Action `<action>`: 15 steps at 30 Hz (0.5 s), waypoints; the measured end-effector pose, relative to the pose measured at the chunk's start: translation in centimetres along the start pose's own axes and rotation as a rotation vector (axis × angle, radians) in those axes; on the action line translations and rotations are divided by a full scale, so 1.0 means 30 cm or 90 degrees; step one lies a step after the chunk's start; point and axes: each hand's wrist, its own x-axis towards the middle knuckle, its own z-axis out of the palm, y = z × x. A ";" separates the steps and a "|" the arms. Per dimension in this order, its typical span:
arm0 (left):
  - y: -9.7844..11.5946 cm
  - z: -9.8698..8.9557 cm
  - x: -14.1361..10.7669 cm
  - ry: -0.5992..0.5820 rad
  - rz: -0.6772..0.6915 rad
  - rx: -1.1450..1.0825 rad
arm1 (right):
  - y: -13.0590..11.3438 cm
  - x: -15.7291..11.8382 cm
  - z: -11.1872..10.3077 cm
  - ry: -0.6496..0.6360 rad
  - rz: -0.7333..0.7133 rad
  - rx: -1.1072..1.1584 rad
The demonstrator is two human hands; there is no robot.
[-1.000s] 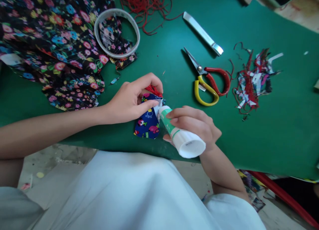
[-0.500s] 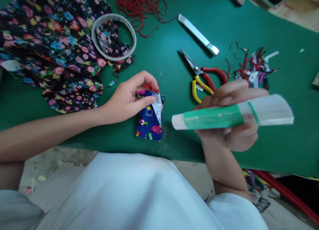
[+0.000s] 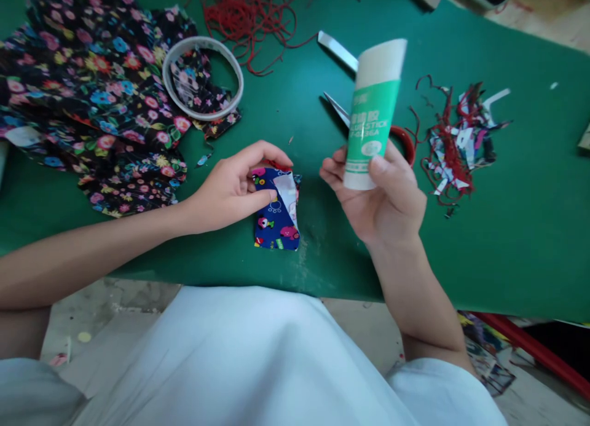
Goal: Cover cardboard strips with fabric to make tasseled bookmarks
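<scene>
From here I see my left hand [image 3: 225,189] nearer, fingers pinching the blue cloth [image 3: 276,226], long axis running bodyward; my right hand [image 3: 391,201] grasps the glue stick [image 3: 373,115], off to its right.

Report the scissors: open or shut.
Shut, it seems: the scissors show one blade point beside the glue stick, which hides the pivot.

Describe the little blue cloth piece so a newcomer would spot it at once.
Start on the green tabletop, near its edge by the pale blue shirt. There the left hand holds a small navy cloth piece. Cartoon figures and an exposed white patch set it apart from the black floral fabric.
</scene>
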 end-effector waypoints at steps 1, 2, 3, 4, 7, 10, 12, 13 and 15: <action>0.000 0.000 0.000 0.006 0.005 0.015 | -0.003 0.001 0.010 0.007 -0.007 0.006; 0.001 0.000 0.000 0.012 0.011 0.029 | -0.006 0.001 0.019 0.021 -0.019 0.003; 0.002 0.000 0.000 0.015 0.016 0.041 | -0.008 0.001 0.028 0.039 -0.030 -0.015; 0.002 0.000 0.000 0.018 0.020 0.051 | -0.009 0.001 0.035 0.059 -0.042 -0.051; 0.005 0.000 0.000 0.026 0.019 0.077 | -0.006 0.002 0.048 0.114 -0.075 -0.198; 0.008 0.000 0.000 0.031 0.017 0.093 | 0.008 0.011 0.047 0.151 -0.119 -0.275; 0.009 0.001 -0.001 0.032 0.023 0.092 | 0.025 0.018 0.039 0.157 -0.163 -0.297; 0.009 0.002 -0.001 0.034 0.026 0.089 | 0.035 0.020 0.033 0.157 -0.184 -0.310; 0.008 0.004 0.000 0.040 0.032 0.078 | 0.057 0.018 0.020 0.135 -0.210 -0.355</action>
